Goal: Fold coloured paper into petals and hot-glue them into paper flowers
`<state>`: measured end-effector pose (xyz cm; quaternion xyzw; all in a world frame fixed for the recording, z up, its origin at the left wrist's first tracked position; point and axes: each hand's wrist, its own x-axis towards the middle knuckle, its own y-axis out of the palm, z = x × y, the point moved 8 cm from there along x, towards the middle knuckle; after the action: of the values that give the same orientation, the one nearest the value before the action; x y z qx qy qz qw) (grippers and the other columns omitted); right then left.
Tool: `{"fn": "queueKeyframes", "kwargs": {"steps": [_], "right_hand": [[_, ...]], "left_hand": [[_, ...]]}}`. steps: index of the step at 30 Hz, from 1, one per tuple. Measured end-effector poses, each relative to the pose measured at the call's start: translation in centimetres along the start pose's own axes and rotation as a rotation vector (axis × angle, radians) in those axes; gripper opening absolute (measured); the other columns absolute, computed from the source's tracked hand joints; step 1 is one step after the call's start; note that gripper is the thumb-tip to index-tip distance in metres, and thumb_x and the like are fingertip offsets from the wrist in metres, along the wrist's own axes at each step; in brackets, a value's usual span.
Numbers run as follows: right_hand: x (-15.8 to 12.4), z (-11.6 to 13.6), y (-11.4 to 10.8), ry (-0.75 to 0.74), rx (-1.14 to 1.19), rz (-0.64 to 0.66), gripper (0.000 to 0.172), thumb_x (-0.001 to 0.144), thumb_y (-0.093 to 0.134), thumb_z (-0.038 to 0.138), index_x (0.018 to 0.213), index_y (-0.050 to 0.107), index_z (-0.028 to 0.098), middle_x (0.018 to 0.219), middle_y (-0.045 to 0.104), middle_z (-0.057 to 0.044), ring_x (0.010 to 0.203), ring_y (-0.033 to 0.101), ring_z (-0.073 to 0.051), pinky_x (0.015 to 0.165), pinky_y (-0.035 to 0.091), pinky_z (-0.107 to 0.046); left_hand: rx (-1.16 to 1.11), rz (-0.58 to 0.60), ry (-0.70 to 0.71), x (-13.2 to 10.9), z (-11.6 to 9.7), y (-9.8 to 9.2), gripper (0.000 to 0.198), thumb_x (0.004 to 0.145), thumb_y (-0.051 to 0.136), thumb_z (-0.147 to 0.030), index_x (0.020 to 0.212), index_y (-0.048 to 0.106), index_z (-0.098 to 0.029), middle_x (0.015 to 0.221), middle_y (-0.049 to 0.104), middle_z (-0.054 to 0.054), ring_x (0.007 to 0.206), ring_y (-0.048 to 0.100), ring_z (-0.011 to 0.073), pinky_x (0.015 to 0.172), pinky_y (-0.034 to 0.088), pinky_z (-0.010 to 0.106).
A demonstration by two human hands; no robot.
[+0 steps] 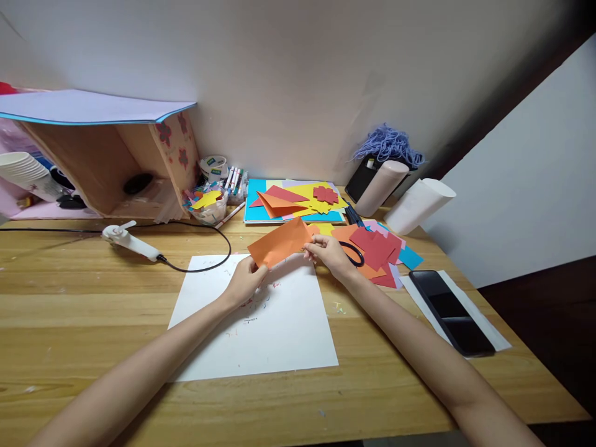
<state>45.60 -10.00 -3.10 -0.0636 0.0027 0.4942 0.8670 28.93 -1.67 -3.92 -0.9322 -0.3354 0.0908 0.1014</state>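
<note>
An orange sheet of paper (280, 242) is held up between my two hands, tilted toward me. My left hand (245, 280) pinches its lower left edge, thumb in front. At its right end, my right hand (328, 253) grips the edge between thumb and fingers. Below lies a large white sheet (288, 329) with scattered coloured marks. Just right of my right hand, a black scissors handle (352, 253) pokes out among red and orange paper pieces (372, 248).
A white glue gun (130, 241) with a black cord lies at left. Behind are a stack of coloured paper (261, 215), a cup of scraps (208, 208) and an open box (107, 161). White rolls (419, 205) and a phone (451, 312) occupy the right.
</note>
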Motion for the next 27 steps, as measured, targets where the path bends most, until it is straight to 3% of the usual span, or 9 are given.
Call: {"fn": "queueKeyframes", "kwargs": {"steps": [4, 10, 16, 21, 27], "right_hand": [[-0.1, 0.3, -0.1, -0.014, 0.009, -0.017, 0.022, 0.065, 0.061, 0.034, 0.057, 0.052, 0.016, 0.052, 0.060, 0.000, 0.045, 0.048, -0.008, 0.046, 0.038, -0.020], [-0.6, 1.0, 0.2, -0.063, -0.026, 0.013, 0.024, 0.068, 0.060, 0.035, 0.056, 0.053, 0.015, 0.054, 0.062, -0.002, 0.046, 0.049, -0.008, 0.048, 0.039, -0.021], [-0.1, 0.3, 0.6, -0.065, 0.011, 0.065, 0.030, 0.075, 0.050, 0.038, 0.056, 0.052, 0.014, 0.054, 0.063, -0.005, 0.042, 0.048, -0.008, 0.041, 0.038, -0.021], [0.0, -0.4, 0.6, -0.032, 0.178, 0.037, 0.028, 0.078, 0.046, 0.039, 0.061, 0.046, 0.016, 0.054, 0.063, -0.005, 0.043, 0.052, -0.010, 0.042, 0.040, -0.021], [-1.6, -1.0, 4.3, 0.047, 0.173, 0.234, 0.030, 0.071, 0.059, 0.040, 0.083, 0.055, 0.013, 0.074, 0.066, -0.007, 0.055, 0.057, -0.011, 0.051, 0.046, -0.023]], "left_hand": [[-0.029, 0.023, 0.013, -0.2, -0.2, 0.0, 0.015, 0.072, 0.043, -0.024, 0.059, 0.042, -0.017, 0.045, 0.039, -0.007, 0.041, 0.033, 0.0071, 0.043, 0.025, 0.020], [-0.085, 0.072, 0.036, -0.2, -0.3, 0.3, 0.033, 0.076, 0.049, -0.045, 0.063, 0.050, -0.015, 0.043, 0.039, -0.006, 0.038, 0.034, 0.0063, 0.041, 0.026, 0.020], [-0.103, 0.048, 0.017, 0.0, 0.0, 0.2, 0.036, 0.075, 0.050, -0.048, 0.063, 0.051, -0.014, 0.045, 0.042, -0.005, 0.037, 0.036, 0.0058, 0.040, 0.026, 0.019], [-0.102, 0.020, 0.020, 0.0, 0.2, 0.1, 0.036, 0.076, 0.049, -0.048, 0.064, 0.050, -0.014, 0.046, 0.043, -0.005, 0.037, 0.036, 0.0059, 0.040, 0.026, 0.019], [-0.063, 0.020, 0.051, -0.1, 0.1, 0.3, 0.036, 0.076, 0.049, -0.047, 0.064, 0.052, -0.013, 0.045, 0.043, -0.004, 0.039, 0.037, 0.0070, 0.042, 0.028, 0.020]]}}
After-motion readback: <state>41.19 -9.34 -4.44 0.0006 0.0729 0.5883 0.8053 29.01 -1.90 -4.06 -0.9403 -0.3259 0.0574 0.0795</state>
